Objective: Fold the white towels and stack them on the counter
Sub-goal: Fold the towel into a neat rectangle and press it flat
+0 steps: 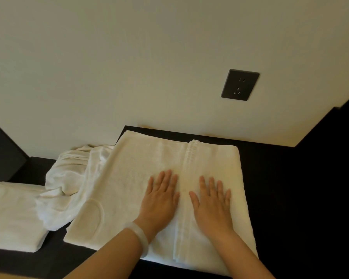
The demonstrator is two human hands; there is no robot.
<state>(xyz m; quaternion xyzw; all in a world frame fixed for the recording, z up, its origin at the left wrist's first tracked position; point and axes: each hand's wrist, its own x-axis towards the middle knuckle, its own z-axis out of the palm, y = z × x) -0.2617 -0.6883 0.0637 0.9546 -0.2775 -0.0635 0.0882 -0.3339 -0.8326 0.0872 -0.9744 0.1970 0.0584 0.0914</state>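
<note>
A white towel lies partly folded on the dark counter, with a folded flap's edge running down its middle. My left hand presses flat on the towel just left of that edge, fingers straight. My right hand presses flat on the flap to the right, fingers straight. A crumpled white towel lies heaped to the left, partly under the flat one. A folded white towel sits at the far left near the counter's front edge.
A cream wall rises right behind the counter, with a dark power socket above the towel. A dark panel stands at the left. The counter continues dark to the right.
</note>
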